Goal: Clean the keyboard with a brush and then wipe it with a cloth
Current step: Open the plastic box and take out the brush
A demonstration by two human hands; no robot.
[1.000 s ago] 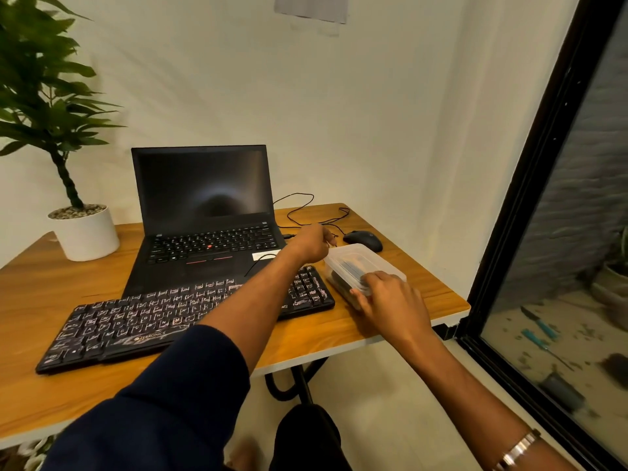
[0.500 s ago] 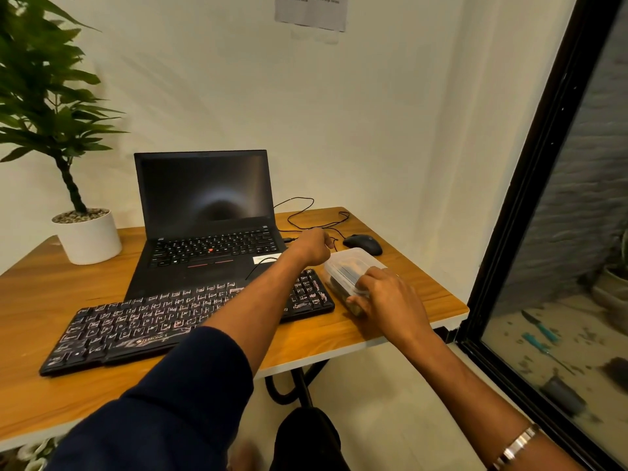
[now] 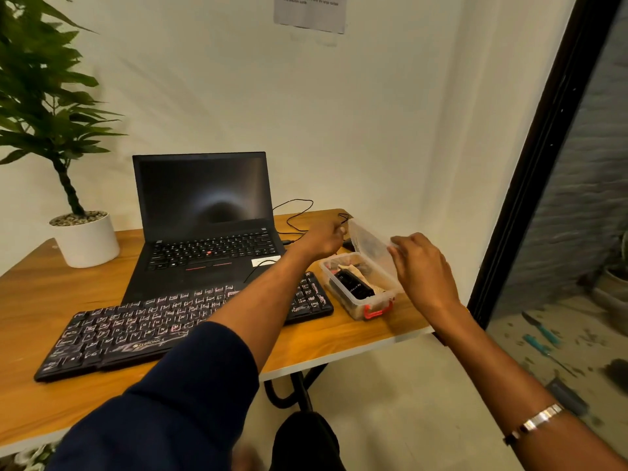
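lid (image 3: 370, 244) now lifted off box (image 3: 360, 287) | both hands' fingers (image 3: 396, 244) pinch lid | keyboard (image 3: 170, 321) below left forearm

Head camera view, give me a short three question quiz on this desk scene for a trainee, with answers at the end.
1. True or false: the clear lid is lifted off the plastic box.
2. Which hands hold the lid? A) the left hand only B) the right hand only C) both
3. Fill in: the box's latch facing the camera is coloured ____.

Key
1. True; the lid is raised and tilted above the open box, which sits right of the black keyboard.
2. C; each hand grips one end.
3. Red.
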